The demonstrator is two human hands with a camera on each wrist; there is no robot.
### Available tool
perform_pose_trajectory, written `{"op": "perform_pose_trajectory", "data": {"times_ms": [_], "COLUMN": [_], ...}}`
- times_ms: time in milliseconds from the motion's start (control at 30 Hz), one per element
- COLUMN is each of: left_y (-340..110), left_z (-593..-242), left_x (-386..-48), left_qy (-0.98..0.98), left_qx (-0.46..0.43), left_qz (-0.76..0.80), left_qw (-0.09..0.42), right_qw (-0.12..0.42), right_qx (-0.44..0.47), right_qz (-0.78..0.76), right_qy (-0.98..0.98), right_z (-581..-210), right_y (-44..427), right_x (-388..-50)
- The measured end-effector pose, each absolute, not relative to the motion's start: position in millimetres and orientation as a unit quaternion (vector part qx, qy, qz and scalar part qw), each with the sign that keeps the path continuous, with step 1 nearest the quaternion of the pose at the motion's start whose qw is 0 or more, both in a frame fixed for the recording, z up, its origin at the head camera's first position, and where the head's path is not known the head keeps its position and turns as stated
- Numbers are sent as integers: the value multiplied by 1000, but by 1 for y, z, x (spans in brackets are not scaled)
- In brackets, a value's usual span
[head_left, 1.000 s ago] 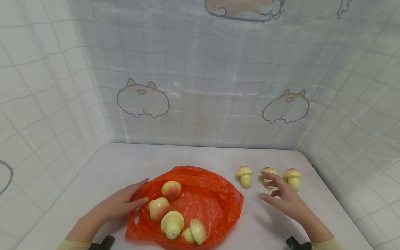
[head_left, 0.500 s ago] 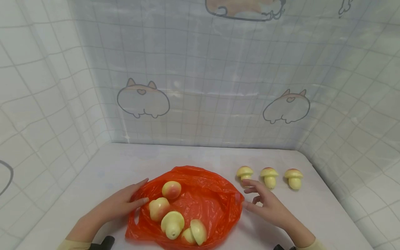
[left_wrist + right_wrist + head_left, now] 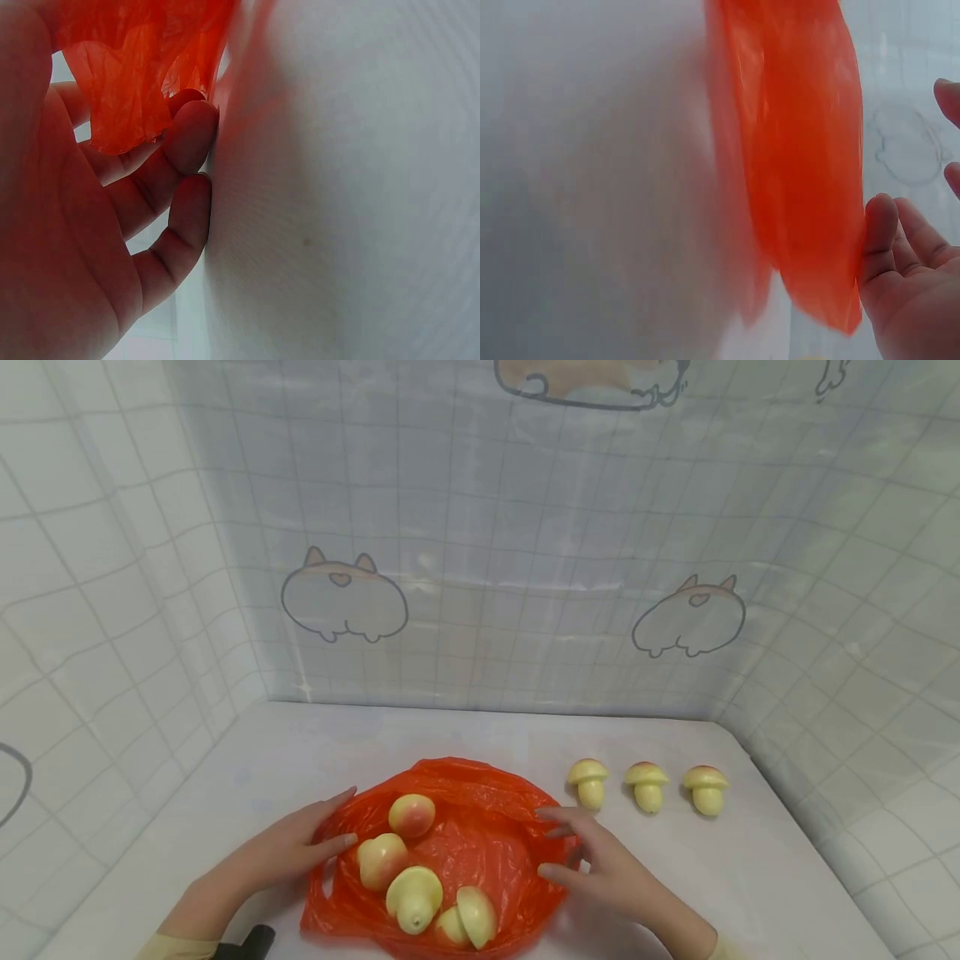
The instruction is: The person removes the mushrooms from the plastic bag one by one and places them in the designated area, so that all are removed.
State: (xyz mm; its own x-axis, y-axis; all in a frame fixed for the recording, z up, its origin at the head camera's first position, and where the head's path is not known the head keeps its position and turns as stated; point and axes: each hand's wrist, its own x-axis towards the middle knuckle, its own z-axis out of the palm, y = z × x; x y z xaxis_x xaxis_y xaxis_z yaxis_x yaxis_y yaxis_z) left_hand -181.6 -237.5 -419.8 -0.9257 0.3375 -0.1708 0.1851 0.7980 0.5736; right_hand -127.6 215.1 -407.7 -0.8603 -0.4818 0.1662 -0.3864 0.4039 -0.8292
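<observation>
A red plastic bag (image 3: 480, 852) lies spread with its mouth up, holding several yellow-red mushroom-shaped pieces, one of them pale and stem-up (image 3: 414, 900). My left hand (image 3: 288, 847) rests at the bag's left edge, thumb over the rim; the left wrist view shows its loosely bent fingers (image 3: 191, 139) beside the hanging red plastic (image 3: 124, 90). Over the bag's right edge is my right hand (image 3: 603, 868), fingers spread and loosely bent, holding nothing. In the right wrist view, that hand (image 3: 915, 292) is right beside the red plastic (image 3: 802, 150); whether it touches is unclear.
Three mushroom-shaped pieces stand in a row at the right back of the white table (image 3: 300, 743): left (image 3: 588, 783), middle (image 3: 647, 786) and right (image 3: 705, 789). A grid-patterned curtain (image 3: 517, 610) with dog drawings encloses the back and both sides.
My right hand has moved left, away from the row of mushroom-shaped pieces, to the bag's right edge. My left hand and the pieces have stayed where they were.
</observation>
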Motion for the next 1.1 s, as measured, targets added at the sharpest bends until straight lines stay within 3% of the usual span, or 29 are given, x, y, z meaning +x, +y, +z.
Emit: {"op": "perform_pose_trajectory", "data": {"times_ms": [533,867,1100], "left_y": [-238,-236,-236], "left_z": [-422,-421,-421], "left_x": [-182,-182,-183], "left_qy": [936,936,936], "left_qx": [138,126,126], "left_qz": [292,293,292], "left_qw": [139,150,150], "right_qw": [116,236,234], "right_qx": [-293,-235,-261], "right_qz": [-459,-506,-478], "right_qy": [831,796,805], "right_z": [-411,-415,-418], "right_y": [170,156,152], "right_x": [-116,-104,-106]}}
